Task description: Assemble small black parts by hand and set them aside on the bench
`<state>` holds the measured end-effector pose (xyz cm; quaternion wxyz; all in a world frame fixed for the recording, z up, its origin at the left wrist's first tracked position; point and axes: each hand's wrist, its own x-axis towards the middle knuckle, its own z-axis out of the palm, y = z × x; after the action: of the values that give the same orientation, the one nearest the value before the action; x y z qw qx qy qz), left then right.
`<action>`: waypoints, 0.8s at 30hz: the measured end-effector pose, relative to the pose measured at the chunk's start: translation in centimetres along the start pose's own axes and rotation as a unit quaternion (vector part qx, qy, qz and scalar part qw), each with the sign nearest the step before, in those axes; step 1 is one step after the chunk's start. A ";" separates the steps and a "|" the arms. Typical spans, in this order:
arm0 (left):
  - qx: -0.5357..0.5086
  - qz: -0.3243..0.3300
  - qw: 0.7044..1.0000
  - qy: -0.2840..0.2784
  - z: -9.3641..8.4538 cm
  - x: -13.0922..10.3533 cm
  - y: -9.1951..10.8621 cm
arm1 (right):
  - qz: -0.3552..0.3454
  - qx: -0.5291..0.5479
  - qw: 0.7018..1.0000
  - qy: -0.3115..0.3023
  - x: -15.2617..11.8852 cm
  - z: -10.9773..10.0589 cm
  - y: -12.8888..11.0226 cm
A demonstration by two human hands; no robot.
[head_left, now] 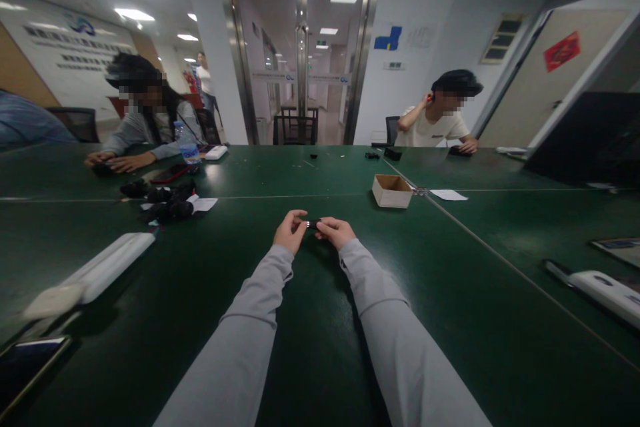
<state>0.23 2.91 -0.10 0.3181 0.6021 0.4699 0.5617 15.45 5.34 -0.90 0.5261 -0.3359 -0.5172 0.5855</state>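
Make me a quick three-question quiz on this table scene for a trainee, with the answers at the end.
1. What is held between the fingertips of the camera wearer's left hand and right hand?
2. True or false: the open box stands to the right of both hands.
3. Fill in the colour: the tabletop is ____.

Key:
1. A small black item, too small to identify.
2. True.
3. Green.

A clear bottle [187, 145] stands upright near a seated co-worker [159, 123].
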 end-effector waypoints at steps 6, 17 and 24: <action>0.018 0.022 1.000 -0.010 -0.1 -0.1 0.5 | 0.012 -0.006 1.000 0.010 0.0 0.1 -0.1; -0.016 -0.098 0.995 -0.015 0.2 0.1 -0.2 | -0.002 -0.014 1.000 -0.006 0.0 -0.1 0.0; -0.005 0.003 1.000 -0.016 0.0 0.2 -0.9 | 0.001 -0.016 1.000 0.006 -0.1 0.3 -0.4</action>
<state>0.06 3.43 -0.80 0.3273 0.6106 0.4602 0.5552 15.32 5.10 -0.49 0.5230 -0.3486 -0.5233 0.5755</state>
